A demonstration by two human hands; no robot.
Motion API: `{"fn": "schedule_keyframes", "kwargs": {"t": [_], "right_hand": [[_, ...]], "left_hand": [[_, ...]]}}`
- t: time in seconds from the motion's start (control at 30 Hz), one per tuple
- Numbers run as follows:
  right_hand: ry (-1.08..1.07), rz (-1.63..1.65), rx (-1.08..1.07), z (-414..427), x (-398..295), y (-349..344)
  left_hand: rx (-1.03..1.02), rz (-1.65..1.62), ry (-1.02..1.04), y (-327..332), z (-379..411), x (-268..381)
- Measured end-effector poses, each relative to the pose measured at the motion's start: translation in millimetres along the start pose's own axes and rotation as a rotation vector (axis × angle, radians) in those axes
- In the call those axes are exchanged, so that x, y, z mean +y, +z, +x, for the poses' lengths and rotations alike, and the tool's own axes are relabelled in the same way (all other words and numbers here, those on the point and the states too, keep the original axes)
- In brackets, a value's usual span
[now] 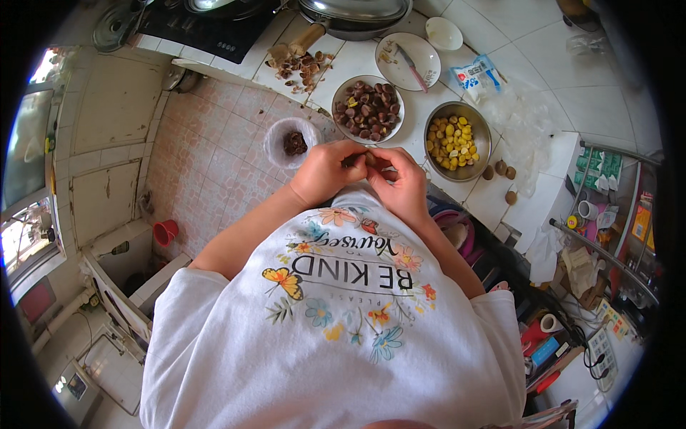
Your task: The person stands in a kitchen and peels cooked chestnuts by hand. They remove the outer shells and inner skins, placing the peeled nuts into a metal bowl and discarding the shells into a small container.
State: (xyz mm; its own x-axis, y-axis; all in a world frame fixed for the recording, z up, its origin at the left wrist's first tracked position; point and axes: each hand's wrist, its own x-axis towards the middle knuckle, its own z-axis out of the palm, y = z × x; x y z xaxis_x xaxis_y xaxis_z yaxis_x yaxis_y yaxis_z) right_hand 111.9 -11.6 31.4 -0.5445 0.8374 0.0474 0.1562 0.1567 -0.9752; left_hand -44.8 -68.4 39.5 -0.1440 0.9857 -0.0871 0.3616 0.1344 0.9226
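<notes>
My left hand (333, 169) and my right hand (397, 174) meet in front of my chest, fingertips pinched on a small brown chestnut (370, 158). Fingers cover most of it, so how far its shell is off cannot be seen. Just beyond them on the counter sits a plate of dark brown chestnuts (370, 110), with a yellow bit among them. To the right, a steel bowl (485, 131) contains peeled yellow chestnuts (453, 142). A lined waste bin (274, 145) with brown shells inside stands on the floor, left of my left hand.
Behind the chestnuts, a knife (412, 68) lies on a white plate (388, 45) near a small white bowl (444, 34). Shell scraps (305, 69) lie near a lidded pan (353, 19). Several brown round pieces (501, 168) and a clear plastic bag (522, 118) are at right.
</notes>
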Motion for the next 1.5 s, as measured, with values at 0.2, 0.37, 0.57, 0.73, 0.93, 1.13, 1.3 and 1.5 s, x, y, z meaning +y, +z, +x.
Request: {"fn": "schedule_keyframes", "kwargs": {"t": [0.2, 0.37, 0.57, 0.73, 0.93, 1.13, 1.3, 1.5], "right_hand": [[0.001, 0.02, 0.033, -1, 0, 1], [0.021, 0.031, 0.037, -2, 2, 2], [0.012, 0.044, 0.034, -5, 0, 4], [0.01, 0.108, 0.042, -7, -4, 2], [-0.237, -0.041, 0.071, -3, -2, -8], [-0.3, -0.177, -0.025, -1, -6, -10], [-0.129, -0.04, -0.014, -1, -12, -8], [-0.131, -0.031, -0.084, 0, -2, -7]], "left_hand": [[0.061, -0.033, -0.032, 4, 0, 0], [0.096, -0.094, -0.08, 9, -1, 3], [0.136, -0.284, -0.257, 11, -2, -4], [0.063, -0.535, -0.316, 9, 3, -9], [-0.153, -0.881, -0.395, 1, -1, -10], [-0.199, -1.007, -0.451, -4, -2, -8], [-0.163, -0.931, -0.442, -4, -4, 2], [-0.161, -0.833, -0.457, -4, -4, -9]]}}
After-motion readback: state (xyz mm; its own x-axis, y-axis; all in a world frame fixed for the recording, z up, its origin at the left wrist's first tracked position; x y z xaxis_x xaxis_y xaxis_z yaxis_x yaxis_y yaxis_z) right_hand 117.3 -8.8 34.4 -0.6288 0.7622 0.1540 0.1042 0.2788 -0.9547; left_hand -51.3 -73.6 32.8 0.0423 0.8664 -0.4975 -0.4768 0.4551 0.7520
